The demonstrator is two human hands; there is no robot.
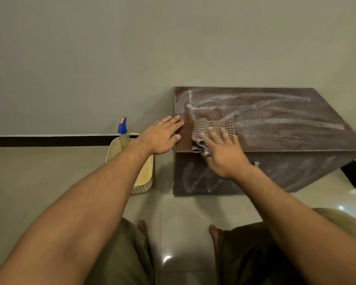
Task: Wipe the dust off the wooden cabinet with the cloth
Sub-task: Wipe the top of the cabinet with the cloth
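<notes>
Low wooden cabinet (275, 128) against the wall, seen from above. Top streaked with pale dust in long arcs; front face also smeared. Small clean patch of bare wood at the near left corner of the cabinet.

Cloth (212, 130), striped and bunched, lying on the cabinet top near its front left corner, one fold drooping over the front edge. Right hand (224, 153) spread flat, fingers wide, pressing the near part of the cloth; not gripping it, only bearing down. Left hand (162, 136) open and flat, fingers together, resting against the left edge of the cabinet, apparently steadying it. Nothing held in the left hand.

Basket (130, 163) on the floor just left of the cabinet, with a spray bottle (122, 130) standing in it. Bare feet and knees visible in front of the cabinet.

Judged stage: early; most of the top and all of the front still dusty.

Risks:
- Cloth slipping from under the flat palm, since no fingers close round it; a stroke would then leave a smear.
- Bunched cloth meeting the wood unevenly, leaving streaks like those already present.
- Dust pushed off the left edge toward the basket.
- Hanging fold dragging dust onto the front face.
</notes>
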